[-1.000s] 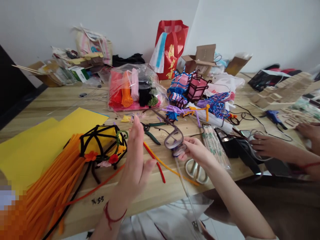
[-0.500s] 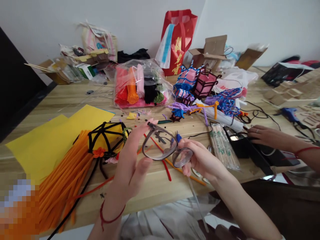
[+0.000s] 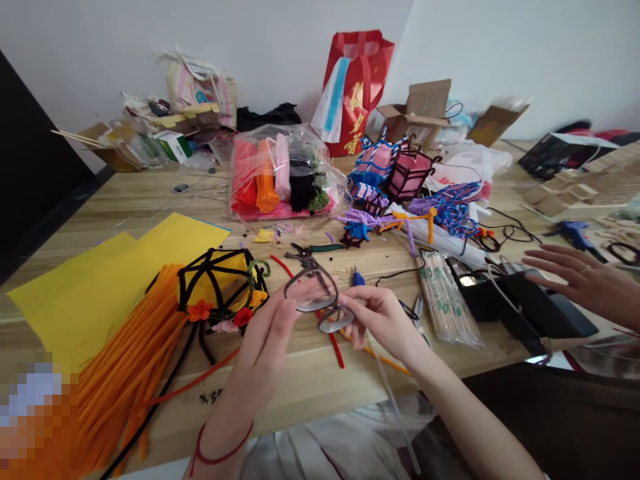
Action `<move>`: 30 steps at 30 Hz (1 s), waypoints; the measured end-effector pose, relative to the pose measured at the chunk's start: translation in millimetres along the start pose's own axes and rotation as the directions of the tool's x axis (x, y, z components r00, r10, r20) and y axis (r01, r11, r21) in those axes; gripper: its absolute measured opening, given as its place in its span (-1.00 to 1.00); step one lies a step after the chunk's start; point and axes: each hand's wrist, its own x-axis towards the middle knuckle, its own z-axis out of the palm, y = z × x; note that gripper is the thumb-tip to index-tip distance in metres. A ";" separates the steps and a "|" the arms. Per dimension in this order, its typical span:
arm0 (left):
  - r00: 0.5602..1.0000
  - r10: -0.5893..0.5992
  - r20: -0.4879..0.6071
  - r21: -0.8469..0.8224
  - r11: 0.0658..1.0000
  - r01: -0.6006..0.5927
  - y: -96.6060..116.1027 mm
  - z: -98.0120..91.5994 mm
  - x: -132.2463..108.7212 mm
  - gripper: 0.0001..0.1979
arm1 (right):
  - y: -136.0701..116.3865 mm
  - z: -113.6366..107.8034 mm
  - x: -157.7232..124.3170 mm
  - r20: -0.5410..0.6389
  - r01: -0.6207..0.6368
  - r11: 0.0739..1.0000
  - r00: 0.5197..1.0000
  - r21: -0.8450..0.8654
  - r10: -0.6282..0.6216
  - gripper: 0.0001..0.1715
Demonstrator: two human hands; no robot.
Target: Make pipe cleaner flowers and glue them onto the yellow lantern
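A pair of grey-framed glasses [image 3: 311, 308] is held low over the middle of the table, lenses tilted. My left hand [image 3: 273, 327] pinches the frame at its left side, with a red string round the wrist. At the other lens, the fingertips of my right hand [image 3: 377, 317] are closed on the frame. Just beyond the glasses lie green-handled pliers [image 3: 325, 248]. Left of my left hand stands a black-framed yellow lantern [image 3: 215, 280] with small flowers, beside a bundle of orange pipe cleaners [image 3: 135, 360].
Yellow sheets [image 3: 125, 273] lie at the left. Behind are a clear bag of pipe cleaners [image 3: 287, 173], pink lanterns [image 3: 410, 175] and a red bag [image 3: 357, 87]. At the right, another person's hand [image 3: 583, 273] hovers over a black case [image 3: 545, 310], near packed sticks [image 3: 447, 300].
Both hands have lowered and tilted the glasses flatter. The pliers and the lantern's flowers show more. The other person's hand has moved right and lifted with its fingers spread.
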 end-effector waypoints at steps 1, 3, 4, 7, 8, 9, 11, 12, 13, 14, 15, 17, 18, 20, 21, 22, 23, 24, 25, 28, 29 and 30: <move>0.998 0.024 -0.056 0.018 1.000 -0.023 -3.7 -0.3 2.4 -0.57 | 2.9 0.9 1.3 -0.025 0.040 0.999 0.999 -0.018 -0.040 -0.44; 0.973 0.125 -0.192 0.078 0.991 -0.112 -10.1 -0.9 8.0 -0.66 | 7.3 2.9 2.4 -0.049 0.109 0.993 0.993 -0.044 -0.111 -0.47; 0.945 0.180 -0.272 0.096 0.982 -0.160 -12.5 -1.5 10.9 -0.71 | 8.7 3.6 2.2 -0.052 0.134 0.989 0.989 -0.055 -0.137 -0.48; 0.910 0.138 -0.392 -0.051 0.984 -0.171 -16.9 -4.3 17.4 -0.68 | 9.6 4.9 0.0 -0.064 0.180 0.980 0.981 -0.083 -0.185 -0.51; 0.931 0.077 -0.357 -0.148 0.979 -0.138 -17.8 -5.7 18.4 -0.66 | 9.2 5.1 -0.7 -0.068 0.189 0.978 0.979 -0.086 -0.195 -0.51; 0.955 0.024 -0.295 -0.240 0.966 -0.098 -18.7 -7.3 18.6 -0.65 | 8.7 5.4 -1.1 -0.061 0.193 0.977 0.978 -0.087 -0.198 -0.51; 0.985 -0.038 -0.166 -0.374 0.927 -0.028 -21.2 -11.7 17.6 -0.65 | 7.6 7.1 -0.6 -0.014 0.184 0.979 0.983 -0.087 -0.185 -0.52; 0.990 -0.049 -0.132 -0.412 0.911 -0.010 -22.8 -14.3 16.6 -0.66 | 7.2 8.8 0.5 0.011 0.172 0.982 0.985 -0.084 -0.171 -0.52; 0.992 -0.056 -0.117 -0.433 0.901 0.000 -24.5 -17.1 15.5 -0.66 | 7.1 11.3 1.9 0.027 0.158 0.985 0.987 -0.075 -0.156 -0.50; 0.991 -0.062 -0.116 -0.442 0.897 0.005 -26.2 -20.0 14.4 -0.65 | 7.3 14.5 3.6 0.027 0.146 0.987 0.989 -0.060 -0.145 -0.48; 0.990 -0.068 -0.123 -0.441 0.897 0.007 -27.6 -22.6 13.2 -0.63 | 7.8 18.3 5.2 0.010 0.140 0.989 0.990 -0.042 -0.140 -0.47; 0.989 -0.077 -0.129 -0.420 0.907 0.015 -28.6 -26.5 10.6 -0.54 | 9.9 26.7 7.5 -0.056 0.161 0.987 0.985 -0.023 -0.162 -0.47; 0.989 -0.076 -0.127 -0.393 0.919 0.020 -28.2 -27.4 8.9 -0.51 | 11.2 30.8 7.8 -0.090 0.191 0.981 0.977 -0.036 -0.193 -0.49; 0.990 -0.057 -0.130 -0.316 0.949 0.014 -25.6 -27.2 4.7 -0.52 | 13.6 37.5 6.4 -0.125 0.286 0.949 0.945 -0.132 -0.302 -0.58; 0.990 -0.036 -0.139 -0.278 0.961 -0.004 -23.9 -26.2 2.4 -0.54 | 14.3 39.9 4.8 -0.122 0.341 0.917 0.921 -0.205 -0.370 -0.63; 0.989 -0.014 -0.147 -0.251 0.968 -0.024 -22.1 -24.9 0.1 -0.54 | 14.6 41.8 3.0 -0.104 0.389 0.878 0.897 -0.277 -0.430 -0.67; 0.988 0.006 -0.155 -0.241 0.970 -0.044 -20.3 -23.6 -2.0 -0.55 | 14.3 43.3 1.1 -0.081 0.425 0.839 0.876 -0.339 -0.476 -0.69; 0.986 0.018 -0.163 -0.249 0.967 -0.059 -18.7 -22.5 -3.8 -0.56 | 13.6 44.6 -0.7 -0.062 0.446 0.809 0.861 -0.382 -0.504 -0.69; 0.985 0.020 -0.174 -0.269 0.961 -0.067 -17.2 -21.9 -5.1 -0.57 | 12.5 45.9 -2.3 -0.052 0.454 0.792 0.855 -0.408 -0.517 -0.68; 0.983 -0.029 -0.184 -0.344 0.938 -0.037 -13.4 -24.2 -6.7 -0.59 | 8.2 49.8 -5.4 -0.051 0.448 0.801 0.860 -0.397 -0.507 -0.64; 0.984 -0.050 -0.170 -0.369 0.929 -0.017 -12.3 -26.3 -6.7 -0.57 | 6.9 51.1 -6.0 -0.044 0.449 0.809 0.865 -0.380 -0.500 -0.63; 0.987 -0.069 -0.146 -0.389 0.921 0.007 -11.3 -28.8 -6.7 -0.55 | 5.6 52.3 -6.3 -0.027 0.452 0.815 0.869 -0.362 -0.494 -0.64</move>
